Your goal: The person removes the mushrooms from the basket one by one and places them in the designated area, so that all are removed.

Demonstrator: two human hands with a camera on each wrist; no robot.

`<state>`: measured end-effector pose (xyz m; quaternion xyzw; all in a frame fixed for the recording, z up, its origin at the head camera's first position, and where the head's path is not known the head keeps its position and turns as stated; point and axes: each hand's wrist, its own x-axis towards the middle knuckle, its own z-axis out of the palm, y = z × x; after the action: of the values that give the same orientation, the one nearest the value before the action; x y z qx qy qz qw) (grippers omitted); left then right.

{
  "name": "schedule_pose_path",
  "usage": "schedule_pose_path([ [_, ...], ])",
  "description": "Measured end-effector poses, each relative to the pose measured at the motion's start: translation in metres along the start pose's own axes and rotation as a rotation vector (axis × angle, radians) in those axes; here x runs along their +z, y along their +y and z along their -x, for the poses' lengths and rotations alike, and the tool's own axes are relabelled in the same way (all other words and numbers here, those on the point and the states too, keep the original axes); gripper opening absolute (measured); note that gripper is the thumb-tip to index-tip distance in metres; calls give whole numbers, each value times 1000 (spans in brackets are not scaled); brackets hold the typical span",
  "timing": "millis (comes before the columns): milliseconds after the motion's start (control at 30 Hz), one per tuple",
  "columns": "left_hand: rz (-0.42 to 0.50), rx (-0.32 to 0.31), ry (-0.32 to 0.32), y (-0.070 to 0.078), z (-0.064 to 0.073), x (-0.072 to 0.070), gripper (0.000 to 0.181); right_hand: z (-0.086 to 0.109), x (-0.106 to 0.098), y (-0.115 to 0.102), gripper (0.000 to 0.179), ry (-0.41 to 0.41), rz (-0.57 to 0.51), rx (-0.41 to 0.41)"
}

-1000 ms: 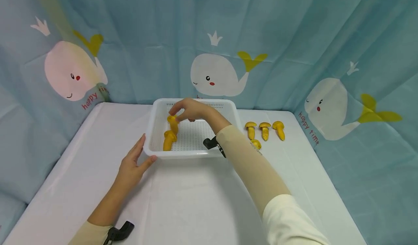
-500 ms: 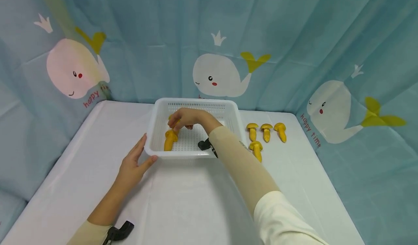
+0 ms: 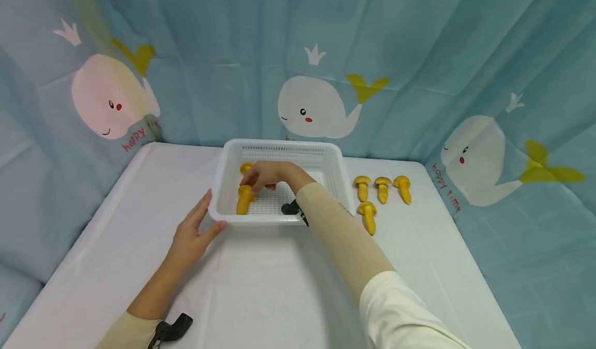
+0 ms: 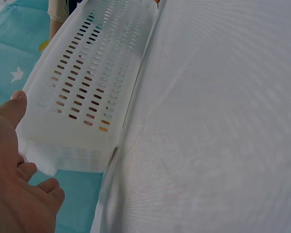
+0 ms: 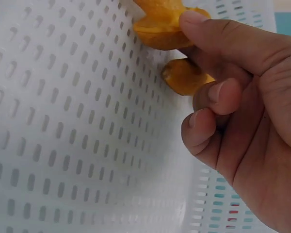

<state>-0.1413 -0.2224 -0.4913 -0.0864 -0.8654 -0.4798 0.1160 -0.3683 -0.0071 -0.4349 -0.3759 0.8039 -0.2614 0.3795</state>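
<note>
A white perforated plastic basket (image 3: 261,219) stands on the table. Two yellow mushrooms lie along its left side: a nearer mushroom (image 3: 243,204) and a farther mushroom (image 3: 247,167), partly covered by my hand. My right hand (image 3: 271,173) reaches into the basket and pinches the nearer mushroom by its cap. In the right wrist view the thumb presses on that cap (image 5: 160,36), the index finger is mostly hidden behind it, and the other fingers are curled. My left hand (image 3: 188,240), fingers spread and fairly straight, rests against the basket's front left corner.
Several more yellow mushrooms (image 3: 383,190) lie on the white tablecloth (image 3: 270,287) to the right of the basket, with one mushroom (image 3: 369,217) nearer than the others. A blue curtain (image 3: 223,90) printed with whales hangs behind and at both sides.
My right hand has left the farther mushroom, which now lies in the basket, and has come down to the nearer one's cap. My left hand stays at the corner.
</note>
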Motion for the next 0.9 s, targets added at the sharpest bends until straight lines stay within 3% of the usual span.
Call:
schedule_pose_path([
  [367, 34, 6, -10, 0, 1, 0, 90, -4, 5, 1, 35, 33, -90, -17],
  [900, 26, 2, 11, 2, 0, 0, 90, -2, 1, -10, 30, 74, -102, -23],
])
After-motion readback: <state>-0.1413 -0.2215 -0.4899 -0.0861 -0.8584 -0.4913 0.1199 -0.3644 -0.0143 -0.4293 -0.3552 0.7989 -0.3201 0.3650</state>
